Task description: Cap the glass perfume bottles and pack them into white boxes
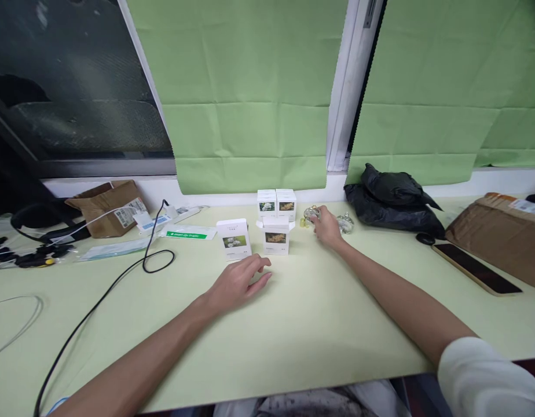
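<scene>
- Right hand (326,227) reaches to the far edge of the desk (293,324); its fingers curl over a small clear wrapped item (311,214); whether they grip it I cannot tell
- A second clear item (345,223) lies just beside that hand
- Left hand (239,281) rests palm down, fingers loosely spread, holding nothing, near an upright white box (234,238) whose picture faces the camera; three more boxes (276,217) stand between the hands

Two bare forearms, white short sleeve (488,376) on the right arm, left hand (239,281) ringless
</scene>
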`<state>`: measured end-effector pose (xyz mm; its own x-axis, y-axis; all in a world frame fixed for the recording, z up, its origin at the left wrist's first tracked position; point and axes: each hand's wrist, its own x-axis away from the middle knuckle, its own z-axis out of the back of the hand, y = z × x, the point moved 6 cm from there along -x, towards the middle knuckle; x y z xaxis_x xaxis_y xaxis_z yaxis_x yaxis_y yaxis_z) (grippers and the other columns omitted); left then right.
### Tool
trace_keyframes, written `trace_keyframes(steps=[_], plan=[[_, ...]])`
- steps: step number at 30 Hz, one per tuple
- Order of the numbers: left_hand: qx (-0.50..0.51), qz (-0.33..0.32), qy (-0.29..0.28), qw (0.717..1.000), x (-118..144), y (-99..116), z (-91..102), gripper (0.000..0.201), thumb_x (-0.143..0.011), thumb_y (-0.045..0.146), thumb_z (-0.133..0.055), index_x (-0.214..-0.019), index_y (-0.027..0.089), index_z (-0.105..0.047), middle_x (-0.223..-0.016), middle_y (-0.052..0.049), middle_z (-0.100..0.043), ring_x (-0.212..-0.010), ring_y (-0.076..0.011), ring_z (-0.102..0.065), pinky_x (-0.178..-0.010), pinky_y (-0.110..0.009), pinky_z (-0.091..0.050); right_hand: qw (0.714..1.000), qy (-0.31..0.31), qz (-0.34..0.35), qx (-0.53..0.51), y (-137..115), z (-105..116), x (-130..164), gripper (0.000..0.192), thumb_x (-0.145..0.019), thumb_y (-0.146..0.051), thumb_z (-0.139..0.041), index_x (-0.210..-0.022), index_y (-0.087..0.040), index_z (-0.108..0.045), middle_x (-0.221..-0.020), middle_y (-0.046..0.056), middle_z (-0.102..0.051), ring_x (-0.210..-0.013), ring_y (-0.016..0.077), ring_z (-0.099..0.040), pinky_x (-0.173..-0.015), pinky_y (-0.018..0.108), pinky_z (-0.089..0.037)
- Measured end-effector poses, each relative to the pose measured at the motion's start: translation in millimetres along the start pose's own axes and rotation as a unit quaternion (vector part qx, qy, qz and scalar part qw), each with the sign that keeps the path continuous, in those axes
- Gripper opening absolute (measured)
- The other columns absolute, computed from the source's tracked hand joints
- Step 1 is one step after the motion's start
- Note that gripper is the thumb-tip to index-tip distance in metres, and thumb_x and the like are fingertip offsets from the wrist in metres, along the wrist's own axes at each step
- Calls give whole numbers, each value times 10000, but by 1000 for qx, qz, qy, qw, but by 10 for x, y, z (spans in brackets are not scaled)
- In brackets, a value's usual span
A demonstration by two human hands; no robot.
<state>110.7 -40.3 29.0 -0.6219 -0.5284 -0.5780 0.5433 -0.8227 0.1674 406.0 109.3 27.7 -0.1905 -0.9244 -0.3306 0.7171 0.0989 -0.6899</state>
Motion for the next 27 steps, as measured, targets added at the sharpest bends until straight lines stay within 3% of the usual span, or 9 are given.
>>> trace_keyframes(steps=[2,4,7,10,12,16,20,24,27], plan=[[18,24,-7,1000,-7,2,-17,174,-1053,285,-553,-1218,231,-567,-955,-20,-664,-759,-143,-624,-673,-260,-476,999,11,30,6,-42,149,108,366,-1011,-332,-537,-1345,-183,-541,-1020,90,-729,-719,206,-665,-802,350,-509],[48,56,-16,997,-25,14,-34,185,-1062,302,-534,-1231,241,-576,-966,-14,-659,-747,-134,-607,-685,-259,-477,997,5,76,6,-85,289,257,381,-1003,-387,-562,-1333,-198,-558,-854,38,-705,-721,227,-660,-781,347,-489],[101,109,-40,988,-61,45,-77,216,-1067,342,-516,-1252,265,-598,-996,-8,-663,-723,-126,-585,-691,-261,-480,988,-80,121,-49,-117,374,529,373,-980,-455,-599,-1271,-222,-587,-691,-33,-608,-632,205,-620,-671,311,-454],[138,155,-70,976,-86,72,-133,246,-1059,388,-526,-1261,282,-617,-1011,-4,-669,-726,-131,-581,-688,-267,-479,958,-214,157,-108,-198,312,819,361,-957,-482,-649,-1208,-224,-616,-739,-40,-591,-639,170,-572,-657,293,-447],[155,181,-88,967,-94,83,-172,281,-1050,418,-537,-1285,282,-611,-1035,-8,-673,-724,-134,-584,-688,-275,-482,943,-265,162,-119,-255,250,961,358,-952,-479,-669,-1203,-227,-626,-735,-50,-568,-643,156,-538,-657,284,-438],[155,225,-102,957,-129,90,-232,471,-1003,496,-606,-1418,286,-530,-1208,-39,-668,-713,-144,-588,-688,-303,-488,928,-303,162,-146,-354,103,1118,302,-956,-431,-678,-1187,-240,-642,-736,-58,-540,-659,143,-509,-640,267,-410],[138,233,-99,957,-231,121,-295,582,-950,531,-672,-1454,286,-517,-1340,-63,-643,-879,-208,-646,-747,-327,-489,916,-330,153,-172,-379,-35,1219,285,-959,-407,-680,-1196,-251,-654,-707,-66,-523,-638,138,-493,-600,255,-387],[148,245,-103,953,-312,117,-365,392,-972,517,-637,-1268,259,-646,-1146,-36,-716,-863,-214,-649,-718,-315,-459,909,-345,148,-183,-397,-23,1268,323,-966,-439,-676,-1226,-251,-639,-709,-65,-533,-622,135,-498,-578,250,-398],[154,258,-112,947,-325,81,-384,339,-976,519,-621,-1161,241,-677,-965,-18,-713,-745,-193,-610,-648,-301,-419,893,-375,181,-169,-410,48,1239,514,-905,-482,-759,-1342,-269,-591,-965,-6,-674,-736,150,-586,-649,262,-473]])
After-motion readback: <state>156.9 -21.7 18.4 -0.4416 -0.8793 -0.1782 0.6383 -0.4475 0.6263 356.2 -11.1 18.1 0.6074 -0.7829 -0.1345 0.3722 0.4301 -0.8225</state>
